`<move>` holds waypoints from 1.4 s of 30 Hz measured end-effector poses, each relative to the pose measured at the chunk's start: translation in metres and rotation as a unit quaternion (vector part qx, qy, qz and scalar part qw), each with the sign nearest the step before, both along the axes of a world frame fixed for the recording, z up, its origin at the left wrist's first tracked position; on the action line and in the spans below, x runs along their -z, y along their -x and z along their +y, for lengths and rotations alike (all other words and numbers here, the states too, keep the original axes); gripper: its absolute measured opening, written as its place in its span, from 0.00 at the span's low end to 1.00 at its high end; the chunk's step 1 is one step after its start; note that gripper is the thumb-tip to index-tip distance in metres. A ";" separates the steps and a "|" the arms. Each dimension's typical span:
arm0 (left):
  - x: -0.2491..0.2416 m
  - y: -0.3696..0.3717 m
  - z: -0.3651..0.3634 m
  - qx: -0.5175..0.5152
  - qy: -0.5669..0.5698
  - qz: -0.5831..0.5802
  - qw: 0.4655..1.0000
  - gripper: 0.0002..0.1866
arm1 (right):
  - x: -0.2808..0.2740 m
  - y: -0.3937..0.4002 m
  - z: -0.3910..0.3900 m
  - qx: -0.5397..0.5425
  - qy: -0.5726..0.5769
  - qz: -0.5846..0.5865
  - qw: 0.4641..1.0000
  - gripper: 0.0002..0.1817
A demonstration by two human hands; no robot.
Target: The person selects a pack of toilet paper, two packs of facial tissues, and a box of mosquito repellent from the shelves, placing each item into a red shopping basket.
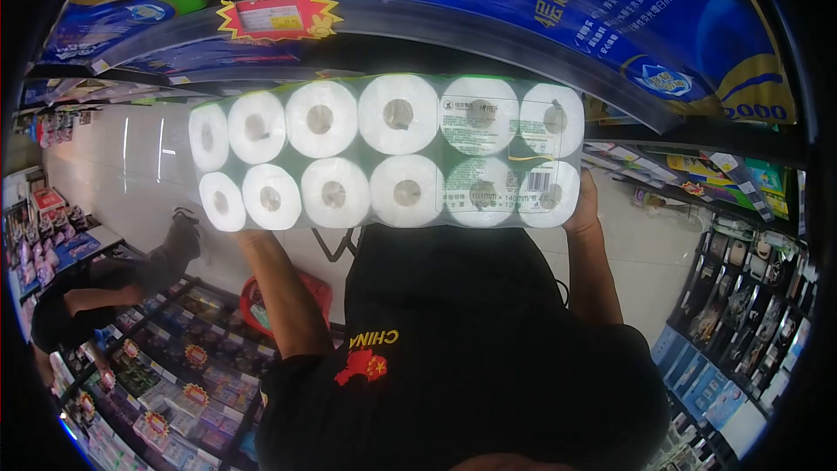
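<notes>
Toilet roll pack [388, 153] up in both my hands

Left hand [248, 234] and right hand [582, 205] each clamp an end, under the blue shelf packs [540, 0].

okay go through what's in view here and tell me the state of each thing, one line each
Toilet-roll pack: sealed in plastic wrap, held up level, roll ends facing the camera.
Left hand: under the pack's lower corner, mostly hidden.
Right hand: pressed against the pack's barcode end.
Red basket: on the floor, contents hidden.
Blue packs: stacked on the shelf.
Other person: bent low by the shelves.
</notes>
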State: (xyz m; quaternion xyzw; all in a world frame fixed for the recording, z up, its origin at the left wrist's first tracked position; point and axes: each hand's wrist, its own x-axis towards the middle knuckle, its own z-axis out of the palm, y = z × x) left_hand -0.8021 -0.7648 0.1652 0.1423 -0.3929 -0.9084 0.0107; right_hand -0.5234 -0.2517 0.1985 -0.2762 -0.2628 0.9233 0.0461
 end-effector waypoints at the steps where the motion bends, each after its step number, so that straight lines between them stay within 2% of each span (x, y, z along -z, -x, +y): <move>1: 0.000 0.000 0.000 0.001 -0.001 0.000 1.000 0.28 | 0.000 -0.001 0.000 0.002 -0.001 -0.003 1.000 0.35; 42: 0.001 0.007 -0.002 -0.007 -0.005 -0.001 1.000 0.27 | 0.012 -0.001 0.004 0.009 0.016 -0.022 1.000 0.36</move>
